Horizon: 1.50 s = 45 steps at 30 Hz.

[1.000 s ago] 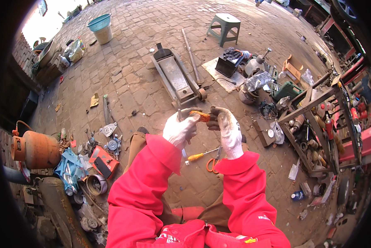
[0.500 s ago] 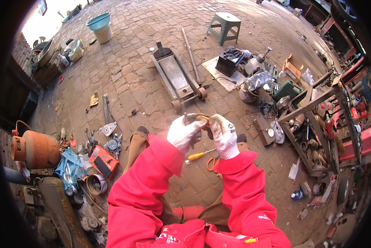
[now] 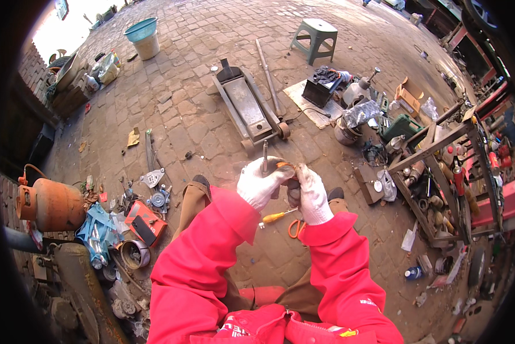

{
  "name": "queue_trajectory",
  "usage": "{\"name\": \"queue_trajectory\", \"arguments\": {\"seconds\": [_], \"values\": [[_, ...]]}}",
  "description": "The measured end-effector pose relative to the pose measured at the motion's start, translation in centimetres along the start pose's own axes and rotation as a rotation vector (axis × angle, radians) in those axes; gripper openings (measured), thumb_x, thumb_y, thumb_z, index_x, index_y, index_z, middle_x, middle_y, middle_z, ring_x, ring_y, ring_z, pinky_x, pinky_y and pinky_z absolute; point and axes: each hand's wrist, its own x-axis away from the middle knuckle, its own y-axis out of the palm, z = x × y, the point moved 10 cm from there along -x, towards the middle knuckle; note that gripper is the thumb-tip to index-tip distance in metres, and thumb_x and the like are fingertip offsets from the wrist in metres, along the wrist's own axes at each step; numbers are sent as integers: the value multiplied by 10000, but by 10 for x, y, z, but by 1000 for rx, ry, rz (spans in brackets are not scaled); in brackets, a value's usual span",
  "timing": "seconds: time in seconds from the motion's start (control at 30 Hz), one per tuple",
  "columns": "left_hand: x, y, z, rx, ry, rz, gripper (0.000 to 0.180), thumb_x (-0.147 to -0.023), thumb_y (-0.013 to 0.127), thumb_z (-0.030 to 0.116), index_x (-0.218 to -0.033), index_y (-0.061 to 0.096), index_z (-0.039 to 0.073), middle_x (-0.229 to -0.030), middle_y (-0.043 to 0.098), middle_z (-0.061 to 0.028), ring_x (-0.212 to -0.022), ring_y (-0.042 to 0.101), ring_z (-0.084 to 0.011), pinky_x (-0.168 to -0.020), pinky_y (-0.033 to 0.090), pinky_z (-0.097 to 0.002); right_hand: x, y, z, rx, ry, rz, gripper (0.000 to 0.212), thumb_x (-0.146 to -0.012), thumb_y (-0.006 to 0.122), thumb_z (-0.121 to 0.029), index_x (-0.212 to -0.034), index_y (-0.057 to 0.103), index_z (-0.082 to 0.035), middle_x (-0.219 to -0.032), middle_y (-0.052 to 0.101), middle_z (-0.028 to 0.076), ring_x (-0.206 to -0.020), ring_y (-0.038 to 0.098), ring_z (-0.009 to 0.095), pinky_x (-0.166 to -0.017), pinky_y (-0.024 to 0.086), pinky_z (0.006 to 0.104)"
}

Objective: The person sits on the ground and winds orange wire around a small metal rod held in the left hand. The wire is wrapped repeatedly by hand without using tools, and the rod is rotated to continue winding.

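Observation:
In white work gloves, both my hands meet above the paving in front of my knees. My left hand (image 3: 255, 184) is closed round a part whose slim, ridged metal shaft (image 3: 265, 152) sticks up past the fingers. A bit of orange (image 3: 284, 165) shows between the hands; the rest of the part is hidden by the gloves. Against its near side my right hand (image 3: 313, 198) has its fingers bent and pressed together. Below the hands lie a yellow-handled screwdriver (image 3: 273, 218) and an orange-handled tool (image 3: 296, 229), partly covered by my right sleeve.
Ahead stands a trolley jack (image 3: 244, 103) beside a long metal bar (image 3: 269, 77). A green stool (image 3: 314, 37) is farther back. To the right, a metal frame (image 3: 435, 149) holds tools and parts. On the left are an orange gas cylinder (image 3: 59, 204) and a red box (image 3: 145, 223) with a phone.
The metal shaft in my left hand has swung more upright and sticks up higher. My right hand has turned slightly, with its fingers now closer against the part.

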Motion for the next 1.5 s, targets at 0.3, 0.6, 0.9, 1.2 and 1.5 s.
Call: {"name": "queue_trajectory", "arguments": {"seconds": [0.3,0.6,0.9,1.2,1.5], "values": [[-10,-7,-16,43,-63,-21,198,-921,663,214,-1004,660,34,-718,647,-11,-483,487,-69,-444,372,-214,-12,-9,-4,241,-126,62,497,-980,504,-474,-1015,659,-3,-728,641,51,-613,576,117,-557,454,280],[-11,-2,-37,343,-200,21,267,-962,631,282,-1111,604,62,-871,648,-30,-634,576,-81,-568,514,-249,-6,-2,-1,-304,-37,107,377,-980,516,-441,-903,579,-77,-576,425,-45,-445,388,89,-420,314,261],[-16,-5,-41,361,-171,-20,266,-956,606,171,-1185,591,36,-899,644,-41,-728,621,-128,-646,537,-282,1,-6,-21,-157,-130,183,386,-963,554,-437,-858,597,-69,-592,503,-29,-470,429,69,-433,319,238],[-16,-11,-44,312,-186,34,289,-945,641,225,-1160,587,38,-891,640,-55,-721,625,-135,-605,538,-275,2,-13,-27,-29,-230,205,338,-942,615,-373,-867,632,-44,-679,580,-16,-539,507,62,-491,376,219],[-17,-7,-40,449,-221,-70,419,-978,544,465,-1103,603,69,-857,639,-54,-664,627,-141,-559,518,-301,9,-5,-43,31,-274,131,305,-931,636,-328,-857,622,-32,-683,559,-21,-555,490,55,-498,372,217]]}}
